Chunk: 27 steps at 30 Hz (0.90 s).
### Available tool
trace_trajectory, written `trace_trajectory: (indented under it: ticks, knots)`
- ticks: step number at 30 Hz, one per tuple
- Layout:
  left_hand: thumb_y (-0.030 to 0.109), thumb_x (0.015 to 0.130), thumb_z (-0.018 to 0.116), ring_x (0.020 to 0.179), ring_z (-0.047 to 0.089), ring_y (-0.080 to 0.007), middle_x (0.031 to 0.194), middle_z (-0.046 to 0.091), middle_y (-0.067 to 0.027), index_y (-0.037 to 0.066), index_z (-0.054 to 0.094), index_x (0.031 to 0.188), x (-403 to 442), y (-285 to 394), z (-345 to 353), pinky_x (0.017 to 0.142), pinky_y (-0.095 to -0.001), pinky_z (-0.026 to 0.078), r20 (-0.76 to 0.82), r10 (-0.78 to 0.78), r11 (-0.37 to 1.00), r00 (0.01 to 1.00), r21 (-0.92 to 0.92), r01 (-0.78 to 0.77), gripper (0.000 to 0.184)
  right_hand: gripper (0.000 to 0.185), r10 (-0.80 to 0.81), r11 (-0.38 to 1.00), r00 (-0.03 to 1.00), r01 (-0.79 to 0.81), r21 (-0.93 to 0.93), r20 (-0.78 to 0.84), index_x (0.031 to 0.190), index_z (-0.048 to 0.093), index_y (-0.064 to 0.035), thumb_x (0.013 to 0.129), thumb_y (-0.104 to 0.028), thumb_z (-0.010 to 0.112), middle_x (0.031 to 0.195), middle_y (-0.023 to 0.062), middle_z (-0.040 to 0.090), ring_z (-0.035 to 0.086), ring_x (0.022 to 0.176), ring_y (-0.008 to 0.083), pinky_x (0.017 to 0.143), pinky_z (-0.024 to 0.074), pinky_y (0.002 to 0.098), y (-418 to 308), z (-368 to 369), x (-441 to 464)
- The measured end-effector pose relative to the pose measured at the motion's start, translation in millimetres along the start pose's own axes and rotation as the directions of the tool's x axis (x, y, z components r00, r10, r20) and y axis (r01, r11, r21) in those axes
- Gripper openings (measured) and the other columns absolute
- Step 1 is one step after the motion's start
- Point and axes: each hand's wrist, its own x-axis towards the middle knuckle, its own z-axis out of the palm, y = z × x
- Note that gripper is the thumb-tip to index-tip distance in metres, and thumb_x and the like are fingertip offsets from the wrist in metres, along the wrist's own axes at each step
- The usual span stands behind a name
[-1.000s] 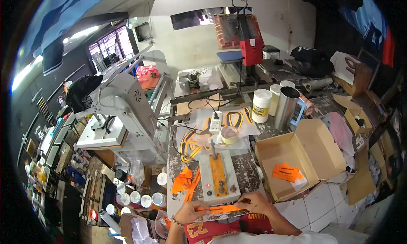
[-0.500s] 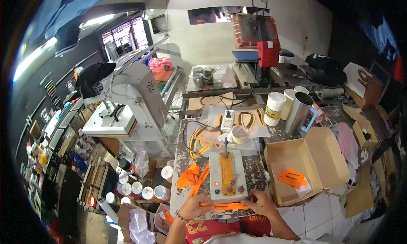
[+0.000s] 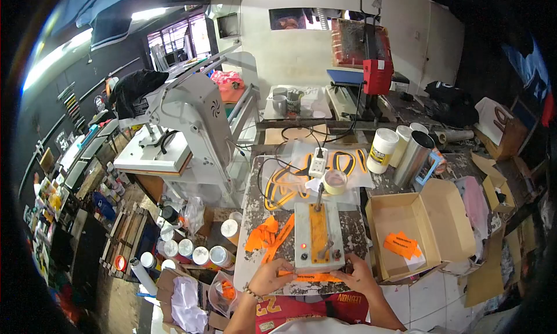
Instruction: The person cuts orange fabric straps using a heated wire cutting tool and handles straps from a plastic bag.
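An orange ribbon strip (image 3: 316,277) with black printed lettering stretches between my two hands, along the front edge of a small grey machine (image 3: 331,241). My left hand (image 3: 270,279) is closed on the strip's left part. At the other end, my right hand (image 3: 358,274) pinches the strip close to the machine's front right corner. A rusty orange-brown plate (image 3: 318,235) runs down the machine's top, and a red light glows on its left side. More orange ribbon (image 3: 264,234) lies crumpled to the left of the machine, with a long piece reaching toward my left hand.
On the right stands an open cardboard box (image 3: 386,218) with printed orange pieces (image 3: 401,244) inside. Behind the machine are a tape roll (image 3: 335,182), a white power strip (image 3: 318,163) and cords. White tubs (image 3: 383,148) and a metal cylinder (image 3: 413,160) stand at back right.
The whole view has shifted slightly. My right hand's fingers have come down from a raised pinch to the strip's right end. The strip remains along the machine's front.
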Motion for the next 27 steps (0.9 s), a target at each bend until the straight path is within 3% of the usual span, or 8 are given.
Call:
trace_trajectory:
  ticks: [2,6,8,10,12,14,18,27]
  knots:
    - [0.016,0.084,0.077,0.054,0.054,-0.0058,0.068,0.061,0.0007,0.001,0.062,0.095,0,2,1,0.047,-0.0233,0.042,-0.018,0.046,0.999,0.999,-0.008,-0.046,0.023,0.043,-0.202,0.978,0.978,0.2,-0.055,-0.051,0.104,0.059,0.0004,0.079,-0.025,0.083,0.086,0.0061,0.065,0.058,0.07,0.0079,0.06,0.0494,0.0256,5,3,1]
    - [0.017,0.084,0.077,0.055,0.055,-0.0063,0.067,0.06,0.0004,0.003,0.062,0.089,-2,7,1,0.048,-0.0238,0.042,-0.037,0.024,0.999,0.999,-0.028,-0.025,0.021,0.043,-0.218,0.976,0.974,0.216,-0.029,-0.069,0.106,0.059,-0.0003,0.079,-0.024,0.082,0.089,0.0069,0.066,0.061,0.074,0.0089,0.062,0.0508,0.0252,-11,1,1]
    - [0.017,0.084,0.077,0.055,0.055,-0.0065,0.067,0.06,0.0004,0.002,0.062,0.088,-1,6,1,0.048,-0.0241,0.042,-0.038,0.018,1.0,0.999,-0.012,-0.019,0.021,0.043,-0.073,0.994,0.996,0.077,0.075,-0.06,0.106,0.062,-0.0001,0.077,-0.024,0.083,0.096,0.0166,0.069,0.069,0.091,0.0273,0.079,0.0519,0.036,-17,0,-1]
    - [0.017,0.084,0.077,0.055,0.056,-0.0067,0.067,0.06,0.0004,0.002,0.062,0.088,-2,6,1,0.048,-0.0243,0.042,-0.04,0.012,1.0,0.999,0.003,-0.012,0.021,0.044,-0.064,0.995,0.996,0.068,0.078,-0.058,0.107,0.062,-0.0004,0.077,-0.024,0.083,0.097,0.0168,0.069,0.069,0.093,0.0271,0.079,0.052,0.0358,-16,0,-1]
    - [0.022,0.08,0.078,0.061,0.06,-0.0147,0.076,0.067,-0.0065,0.004,0.07,0.094,-2,6,0,0.055,-0.0289,0.046,-0.01,-0.094,0.996,0.996,0.005,0.094,0.024,0.044,-0.056,0.995,0.997,0.06,0.081,-0.054,0.108,0.062,-0.0006,0.077,-0.025,0.083,0.099,0.0171,0.07,0.069,0.094,0.0268,0.08,0.0521,0.0357,-19,-1,-2]
    - [0.022,0.08,0.078,0.062,0.061,-0.0141,0.077,0.067,-0.0067,0.004,0.07,0.093,-2,5,0,0.056,-0.0287,0.047,-0.012,-0.075,0.997,0.997,-0.008,0.075,0.023,0.047,-0.022,1.0,0.999,0.022,-0.005,-0.036,0.111,0.061,-0.0008,0.077,-0.026,0.083,0.1,0.0172,0.07,0.069,0.096,0.026,0.081,0.0523,0.0354,-27,-4,-2]
    - [0.021,0.081,0.078,0.064,0.062,-0.0134,0.077,0.067,-0.0068,0.004,0.07,0.091,0,3,0,0.058,-0.028,0.048,-0.04,0.054,0.998,0.998,0.013,-0.053,0.021,0.049,-0.065,0.995,0.997,0.068,0.07,-0.052,0.114,0.061,-0.0012,0.078,-0.026,0.082,0.102,0.017,0.07,0.069,0.096,0.0257,0.083,0.0524,0.0349,-10,1,-1]
    - [0.021,0.082,0.077,0.066,0.061,-0.014,0.079,0.068,-0.0067,0.003,0.071,0.092,0,9,-3,0.058,-0.028,0.046,-0.003,-0.025,0.999,1.0,-0.044,0.024,0.022,0.051,-0.052,0.987,0.999,0.054,0.153,-0.016,0.117,0.06,-0.0015,0.077,-0.025,0.083,0.104,0.0159,0.07,0.069,0.098,0.0235,0.084,0.052,0.0344,-4,1,2]
